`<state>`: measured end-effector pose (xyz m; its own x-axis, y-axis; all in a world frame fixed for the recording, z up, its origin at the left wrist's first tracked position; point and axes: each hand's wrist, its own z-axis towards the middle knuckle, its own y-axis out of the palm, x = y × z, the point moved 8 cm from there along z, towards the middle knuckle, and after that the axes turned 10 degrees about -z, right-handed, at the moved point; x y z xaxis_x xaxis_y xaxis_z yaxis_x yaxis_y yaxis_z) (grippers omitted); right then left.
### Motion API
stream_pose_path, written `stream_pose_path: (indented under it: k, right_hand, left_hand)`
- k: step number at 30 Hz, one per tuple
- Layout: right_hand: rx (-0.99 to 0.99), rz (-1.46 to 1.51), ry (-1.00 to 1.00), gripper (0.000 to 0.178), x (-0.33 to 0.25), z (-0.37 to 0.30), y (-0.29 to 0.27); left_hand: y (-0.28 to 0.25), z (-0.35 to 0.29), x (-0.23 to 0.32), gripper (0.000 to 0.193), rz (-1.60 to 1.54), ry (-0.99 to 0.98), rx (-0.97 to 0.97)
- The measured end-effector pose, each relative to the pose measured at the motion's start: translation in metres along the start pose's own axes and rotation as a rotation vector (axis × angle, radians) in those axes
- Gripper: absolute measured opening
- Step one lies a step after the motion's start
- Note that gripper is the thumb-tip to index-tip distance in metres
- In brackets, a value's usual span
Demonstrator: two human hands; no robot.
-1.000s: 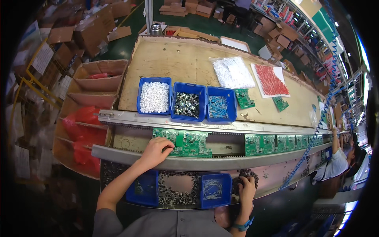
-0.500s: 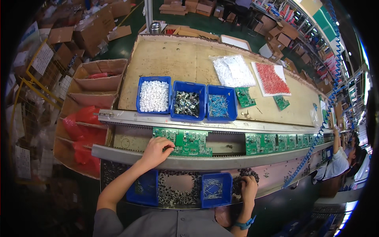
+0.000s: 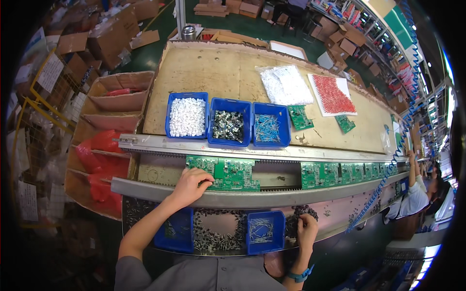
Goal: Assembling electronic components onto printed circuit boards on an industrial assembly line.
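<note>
My left hand [image 3: 191, 186] rests at the left end of a green circuit board [image 3: 235, 174] lying in the conveyor track. Its fingers are curled in, thumb and forefinger together; anything between them is too small to make out. Down at the right, my right hand [image 3: 307, 231] has its fingertips pinched together at a heap of small black components [image 3: 293, 222]. What it grips there is hidden. Between my arms lie a blue bin of thin metal-leaded parts [image 3: 280, 233], scattered black cylindrical components [image 3: 218, 245] and another blue bin [image 3: 185, 225].
Beyond the track's metal rail [image 3: 233, 149] stand blue bins of white parts [image 3: 187, 118], dark parts [image 3: 228, 126] and blue leaded parts [image 3: 267, 129]. More green boards [image 3: 320, 175] sit along the track rightward. A coiled blue hose [image 3: 378, 191] hangs at right, near a co-worker [image 3: 412, 199].
My right fingers have shifted slightly at the black heap. My left hand stays at the board. The whole view has moved a little.
</note>
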<state>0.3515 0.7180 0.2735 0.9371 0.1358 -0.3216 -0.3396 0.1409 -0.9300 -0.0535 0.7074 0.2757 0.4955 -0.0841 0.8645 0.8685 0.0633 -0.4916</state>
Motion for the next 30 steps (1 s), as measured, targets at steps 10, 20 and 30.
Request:
stream_pose_path:
  k: [10,20,30]
  right_hand:
    - [0.086,0.153,-0.004,0.016,-0.028,0.021,-0.028]
    - [-0.038,0.386,-0.41,0.014,-0.147,0.07,-0.01]
    - [-0.226,0.367,-0.637,0.01,-0.184,0.087,0.05]
  left_hand:
    - [0.001,0.0,0.004,0.007,0.032,0.022,-0.002]
    - [0.009,-0.003,0.014,0.007,0.162,0.168,0.011]
    - [-0.005,-0.013,0.034,0.026,0.194,0.176,-0.017]
